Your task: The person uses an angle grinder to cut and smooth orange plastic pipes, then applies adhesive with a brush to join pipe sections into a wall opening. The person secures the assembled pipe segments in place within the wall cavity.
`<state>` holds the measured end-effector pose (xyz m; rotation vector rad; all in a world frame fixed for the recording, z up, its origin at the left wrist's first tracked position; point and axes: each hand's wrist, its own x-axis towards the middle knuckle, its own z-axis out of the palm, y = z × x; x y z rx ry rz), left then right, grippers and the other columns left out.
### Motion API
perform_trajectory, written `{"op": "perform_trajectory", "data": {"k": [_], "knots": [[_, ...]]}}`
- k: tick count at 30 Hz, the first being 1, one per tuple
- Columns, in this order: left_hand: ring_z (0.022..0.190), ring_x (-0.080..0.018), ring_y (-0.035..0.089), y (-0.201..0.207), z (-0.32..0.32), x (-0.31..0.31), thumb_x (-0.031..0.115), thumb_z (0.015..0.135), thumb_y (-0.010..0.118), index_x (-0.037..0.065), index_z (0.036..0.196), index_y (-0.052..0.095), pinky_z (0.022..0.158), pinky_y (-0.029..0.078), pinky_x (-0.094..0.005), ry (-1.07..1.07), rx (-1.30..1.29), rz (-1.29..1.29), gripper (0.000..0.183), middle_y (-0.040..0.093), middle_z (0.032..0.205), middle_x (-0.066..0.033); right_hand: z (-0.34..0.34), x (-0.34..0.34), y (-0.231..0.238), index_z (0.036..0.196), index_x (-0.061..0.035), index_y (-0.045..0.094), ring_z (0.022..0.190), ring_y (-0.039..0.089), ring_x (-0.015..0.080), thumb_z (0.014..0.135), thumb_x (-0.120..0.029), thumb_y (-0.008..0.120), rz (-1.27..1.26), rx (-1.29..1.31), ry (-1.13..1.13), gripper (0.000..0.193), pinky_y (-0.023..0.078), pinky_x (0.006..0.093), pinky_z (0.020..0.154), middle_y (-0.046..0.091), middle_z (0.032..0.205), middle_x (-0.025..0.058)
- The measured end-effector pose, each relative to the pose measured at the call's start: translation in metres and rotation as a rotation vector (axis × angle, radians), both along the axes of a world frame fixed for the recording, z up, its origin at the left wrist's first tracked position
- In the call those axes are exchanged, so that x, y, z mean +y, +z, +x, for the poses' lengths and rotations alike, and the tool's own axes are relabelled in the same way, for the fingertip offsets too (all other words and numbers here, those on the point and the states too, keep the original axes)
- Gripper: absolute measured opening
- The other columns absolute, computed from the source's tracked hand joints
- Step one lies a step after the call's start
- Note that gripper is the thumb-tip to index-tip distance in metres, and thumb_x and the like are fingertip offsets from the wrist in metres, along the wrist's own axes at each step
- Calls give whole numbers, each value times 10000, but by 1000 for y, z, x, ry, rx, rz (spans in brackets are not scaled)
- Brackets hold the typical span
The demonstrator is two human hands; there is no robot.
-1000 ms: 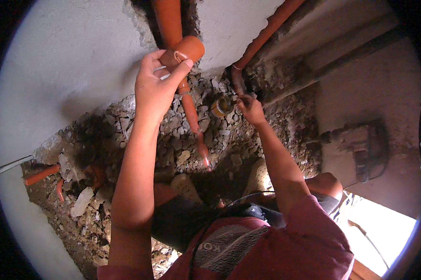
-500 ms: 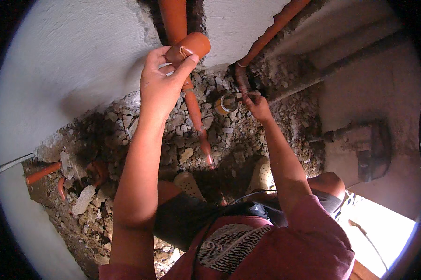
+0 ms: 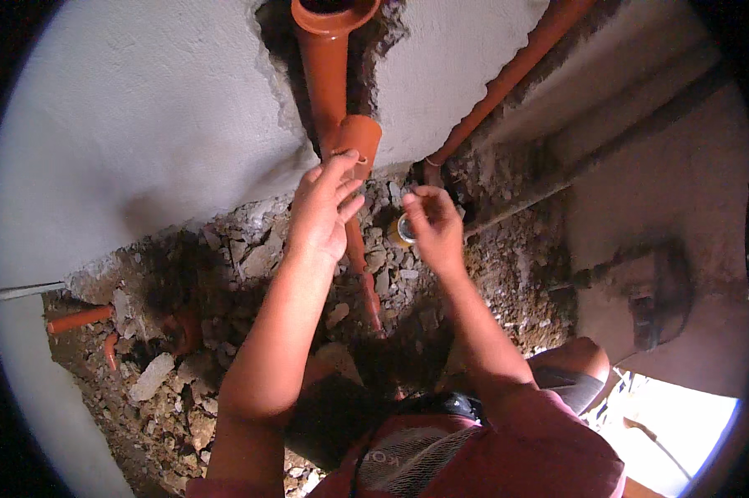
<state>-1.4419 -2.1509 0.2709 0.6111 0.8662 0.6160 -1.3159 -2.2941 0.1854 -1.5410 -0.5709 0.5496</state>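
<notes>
My left hand [image 3: 318, 209] reaches toward the wall and has a short orange pipe coupling [image 3: 362, 136] at its upper fingertips, tilted nearly upright. One fingertip presses on the coupling's front beside a pale ring or loop, while the other fingers spread below it. How the far side is gripped is hidden. To its right, my right hand [image 3: 438, 228] is closed in a pinch in front of a small jar with a yellow side [image 3: 404, 231]. What the pinch holds, if anything, does not show. The hand partly covers the jar.
An orange drainpipe with a flared socket [image 3: 323, 62] stands in a broken wall channel; a thinner orange pipe [image 3: 366, 286] runs through rubble below. Another orange pipe [image 3: 507, 83] slants at right. Orange pipe pieces [image 3: 80, 319] lie at far left. A grey pipe [image 3: 549, 191] crosses on the right.
My left hand has turned, bringing the coupling from lying sideways to nearly upright. My right hand has drawn left, over the jar. The view has tilted up, showing the flared socket.
</notes>
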Motion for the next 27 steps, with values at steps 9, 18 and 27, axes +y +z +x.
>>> {"op": "perform_trajectory", "data": {"k": [9,18,27], "knots": [[994,-167,640,-3,6,-30,255,903,773,66,1076,729,859,492,-325,25,-184,22,260,708,1066,-45,-61,54,78,1336,3,517,1045,629,428,804,-212,859,-183,-675,-89,668,558,477,866,568,1220,234],[869,-104,503,13,4,-28,572,988,625,90,1052,656,805,371,-306,277,-70,113,487,570,930,30,-37,63,148,1326,-13,585,1090,641,329,774,-128,894,46,-995,-229,643,577,380,842,591,1244,191],[961,-125,548,11,-9,-14,540,962,631,163,1134,627,865,344,-328,289,-58,47,414,623,1051,19,-38,101,213,1329,3,581,1116,651,264,764,-113,927,277,-1083,-231,673,634,356,867,570,1272,167]]}}
